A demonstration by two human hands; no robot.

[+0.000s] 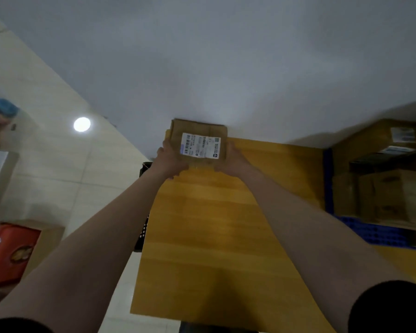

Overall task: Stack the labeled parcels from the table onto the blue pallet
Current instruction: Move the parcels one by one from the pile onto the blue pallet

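Grip, left hand [171, 162]: clasps the left side of the parcel [199, 140]; fingers curled at its near left edge
Grip, right hand [231, 162]: clasps the right side of the same parcel; fingers curled at its near right corner; both arms stretched far forward
Held item: one small brown cardboard parcel, flat; white shipping label [200, 145] with barcode on its upper face, print too small to read
Location of parcel: over the far end of the table [214, 224], close to the grey wall [226, 68]; whether it rests on the tabletop or hangs just above it cannot be told
Table: yellow-brown wood grain; long side runs away from the person
Blue pallet [375, 233]: to the right of the table, just beside its edge; well apart from the held parcel
Pallet load: stacked boxes [392, 195], brown cardboard, in at least two layers; white labels on the upper ones; blurred
Sleeves: black, short; left sleeve [15, 325]; right sleeve [392, 306]
Left of table: dark perforated object [143, 227] against the table edge; pale tiled floor [58, 152] with a round light reflection [82, 124]
Far left: red box [10, 253] on the floor; blurred blue object [3, 110] at the frame edge, kind not discernible
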